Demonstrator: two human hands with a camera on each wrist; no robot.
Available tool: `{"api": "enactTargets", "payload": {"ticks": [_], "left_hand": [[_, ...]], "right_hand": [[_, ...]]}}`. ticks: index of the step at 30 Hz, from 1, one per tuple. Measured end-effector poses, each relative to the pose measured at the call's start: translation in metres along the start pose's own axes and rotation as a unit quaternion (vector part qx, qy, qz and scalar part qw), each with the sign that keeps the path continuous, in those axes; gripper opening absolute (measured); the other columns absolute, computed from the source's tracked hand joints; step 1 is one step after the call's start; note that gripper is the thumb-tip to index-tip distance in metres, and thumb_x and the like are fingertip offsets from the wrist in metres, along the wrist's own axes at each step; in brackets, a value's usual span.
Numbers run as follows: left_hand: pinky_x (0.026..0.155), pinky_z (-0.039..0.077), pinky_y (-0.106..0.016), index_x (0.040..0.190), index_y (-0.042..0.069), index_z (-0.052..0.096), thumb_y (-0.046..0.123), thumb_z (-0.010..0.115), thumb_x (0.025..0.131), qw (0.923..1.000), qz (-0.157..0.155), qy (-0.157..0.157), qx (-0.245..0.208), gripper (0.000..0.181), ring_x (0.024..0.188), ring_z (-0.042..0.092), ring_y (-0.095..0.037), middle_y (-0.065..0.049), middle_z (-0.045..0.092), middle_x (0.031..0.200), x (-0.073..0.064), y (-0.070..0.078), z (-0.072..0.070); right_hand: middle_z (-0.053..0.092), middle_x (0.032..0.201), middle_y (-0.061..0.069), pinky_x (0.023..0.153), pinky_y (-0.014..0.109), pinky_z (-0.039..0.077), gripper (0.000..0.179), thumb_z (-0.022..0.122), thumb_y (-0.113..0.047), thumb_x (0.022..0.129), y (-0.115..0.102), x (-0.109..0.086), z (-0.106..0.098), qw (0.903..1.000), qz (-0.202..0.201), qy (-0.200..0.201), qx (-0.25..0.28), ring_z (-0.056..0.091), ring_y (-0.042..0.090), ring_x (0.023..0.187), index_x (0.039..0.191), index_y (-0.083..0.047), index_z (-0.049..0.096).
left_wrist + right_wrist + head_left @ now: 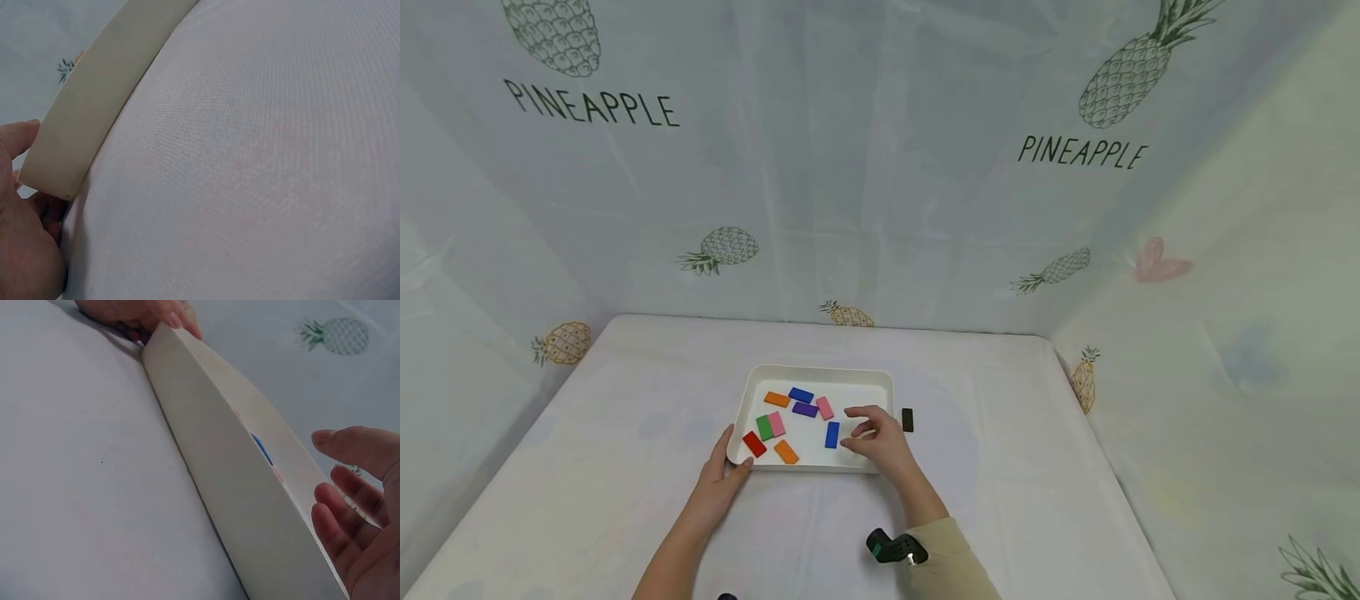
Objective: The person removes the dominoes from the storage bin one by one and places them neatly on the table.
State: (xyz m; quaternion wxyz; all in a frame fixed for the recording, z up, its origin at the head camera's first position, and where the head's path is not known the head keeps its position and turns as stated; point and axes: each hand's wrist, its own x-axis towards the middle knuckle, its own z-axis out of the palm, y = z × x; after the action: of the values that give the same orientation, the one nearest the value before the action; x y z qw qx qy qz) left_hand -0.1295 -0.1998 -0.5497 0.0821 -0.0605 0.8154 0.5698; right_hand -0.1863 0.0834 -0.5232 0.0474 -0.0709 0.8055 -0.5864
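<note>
A white rectangular tray (820,468) holds several small coloured blocks, lying flat. At its near left corner, my left hand (718,487) grips the tray, thumb on the rim and fingers along the outer side. My right hand (882,442) hovers over the tray's right part, thumb and fingers apart and loosely bent, holding nothing. Just left of its fingertips lies a blue block (832,435). Toward the left are a red block (755,444), a green block (764,427) beside a pink one, and an orange block (786,452).
Farther back in the tray lie a purple block (805,410), a second blue block (801,395) and another orange block (777,399). Outside the right rim, a dark block (907,420) rests on the white-covered table (1015,500). Pineapple-printed curtains (880,167) surround the table.
</note>
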Motion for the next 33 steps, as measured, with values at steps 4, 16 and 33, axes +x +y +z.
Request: {"api": "enactTargets", "payload": {"ticks": [4, 16, 33], "left_hand": [[0.112, 0.005, -0.065, 0.157, 0.012, 0.003, 0.024, 0.055, 0.1, 1.0, 0.0, -0.002, -0.007, 0.078, 0.147, -0.001, -0.038, -0.018, 0.006, 0.162, 0.001, -0.002, -0.001], [0.111, 0.007, -0.067, 0.157, 0.011, 0.004, 0.022, 0.056, 0.099, 1.0, 0.007, 0.004, -0.002, 0.079, 0.146, 0.001, -0.041, -0.021, 0.007, 0.161, 0.0, -0.002, 0.0], [0.111, 0.008, -0.067, 0.157, 0.013, 0.005, 0.022, 0.056, 0.1, 1.0, 0.0, 0.008, -0.001, 0.077, 0.147, 0.001, -0.04, -0.02, 0.008, 0.161, 0.002, -0.005, 0.002]], "right_hand": [[0.064, 0.107, 0.011, 0.069, 0.025, 0.055, 0.044, 0.082, -0.007, 0.077, 0.001, 0.004, 0.007, 0.9996, 0.009, -0.013, -0.022, 0.06, 0.016, 0.08, 0.119, -0.01, 0.068], [0.061, 0.097, 0.0, 0.067, 0.024, 0.054, 0.046, 0.087, -0.01, 0.072, 0.004, 0.018, 0.02, 0.9937, 0.055, -0.042, -0.088, 0.056, 0.015, 0.08, 0.115, -0.011, 0.069], [0.054, 0.086, 0.002, 0.061, 0.024, 0.044, 0.047, 0.087, -0.006, 0.071, 0.01, 0.028, 0.021, 0.9854, 0.061, -0.072, -0.141, 0.048, 0.018, 0.076, 0.112, -0.009, 0.064]]}}
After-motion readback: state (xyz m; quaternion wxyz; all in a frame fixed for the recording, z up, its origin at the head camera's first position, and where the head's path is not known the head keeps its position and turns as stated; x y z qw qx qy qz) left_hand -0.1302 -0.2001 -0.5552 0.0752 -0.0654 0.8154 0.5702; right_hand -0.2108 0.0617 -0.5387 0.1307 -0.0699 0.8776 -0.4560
